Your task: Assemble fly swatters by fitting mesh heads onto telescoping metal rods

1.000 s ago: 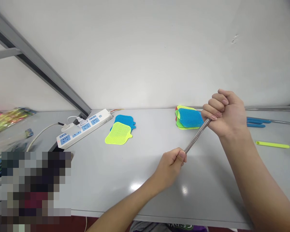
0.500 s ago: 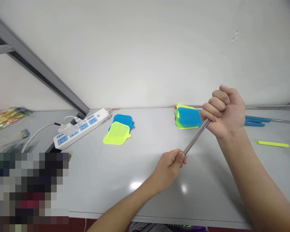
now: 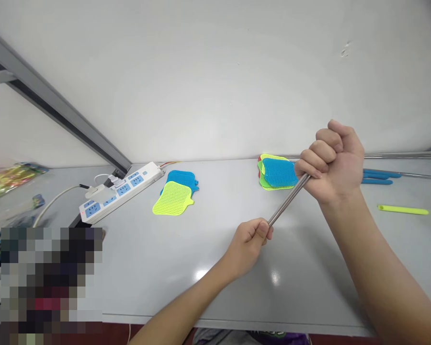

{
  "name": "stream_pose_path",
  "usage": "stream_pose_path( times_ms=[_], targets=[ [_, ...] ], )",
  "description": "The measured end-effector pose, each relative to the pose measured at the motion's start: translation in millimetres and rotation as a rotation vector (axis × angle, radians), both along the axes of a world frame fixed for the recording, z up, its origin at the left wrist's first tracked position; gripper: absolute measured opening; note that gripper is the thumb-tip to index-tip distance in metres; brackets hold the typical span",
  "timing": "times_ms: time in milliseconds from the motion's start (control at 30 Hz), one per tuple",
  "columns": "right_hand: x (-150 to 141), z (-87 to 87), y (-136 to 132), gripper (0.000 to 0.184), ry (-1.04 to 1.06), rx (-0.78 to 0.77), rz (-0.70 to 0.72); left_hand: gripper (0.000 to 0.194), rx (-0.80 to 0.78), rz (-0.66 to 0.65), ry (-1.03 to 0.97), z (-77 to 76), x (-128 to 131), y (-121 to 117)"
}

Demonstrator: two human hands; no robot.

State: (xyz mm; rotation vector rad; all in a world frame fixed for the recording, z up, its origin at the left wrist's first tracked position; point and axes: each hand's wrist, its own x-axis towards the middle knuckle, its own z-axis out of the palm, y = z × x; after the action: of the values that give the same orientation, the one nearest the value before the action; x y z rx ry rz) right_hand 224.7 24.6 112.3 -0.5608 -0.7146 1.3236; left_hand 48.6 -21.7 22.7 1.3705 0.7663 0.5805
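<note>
Both my hands grip one shiny metal rod (image 3: 286, 201) held slanted above the grey table (image 3: 187, 258). My left hand (image 3: 250, 242) is a closed fist round the rod's lower end. My right hand (image 3: 332, 160) is a fist round its upper end, higher and farther back. Just behind the right hand lies a stack of mesh swatter heads (image 3: 276, 173), blue on top of yellow-green. Two more mesh heads (image 3: 175, 194), a yellow one over a blue one, lie near the table's middle.
A white power strip (image 3: 120, 190) with a plug and cable lies at the back left. Blue handles (image 3: 379, 177) and a yellow-green handle (image 3: 402, 210) lie at the right, with long metal rods (image 3: 402, 155) along the wall. Colourful packaging (image 3: 10, 175) sits far left.
Both hands with the rod have drifted slightly up and left; the right fist is raised a little more. The grip on the rod is unchanged.
</note>
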Motion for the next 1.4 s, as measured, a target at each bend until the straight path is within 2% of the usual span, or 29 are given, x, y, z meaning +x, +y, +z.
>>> stream_pose_path(
  times_ms=[300,433,1000,1400],
  targets=[
    [0,-2.6,0,0.041,-0.019,0.002,-0.023,0.038,-0.010,0.002,-0.033,-0.9,1,2],
    [1,-4.7,2,0.041,0.002,0.003,-0.011,0.038,-0.018,-0.035,-0.053,2.2,0,4],
    [3,-13.8,6,0.041,-0.047,0.037,-0.007,0.040,-0.244,-0.104,-0.138,0.5,0,5],
    [-3,-18.2,6,0.041,-0.027,0.054,0.013,0.036,-0.364,-0.155,-0.284,2.7,0,5]
  ],
)
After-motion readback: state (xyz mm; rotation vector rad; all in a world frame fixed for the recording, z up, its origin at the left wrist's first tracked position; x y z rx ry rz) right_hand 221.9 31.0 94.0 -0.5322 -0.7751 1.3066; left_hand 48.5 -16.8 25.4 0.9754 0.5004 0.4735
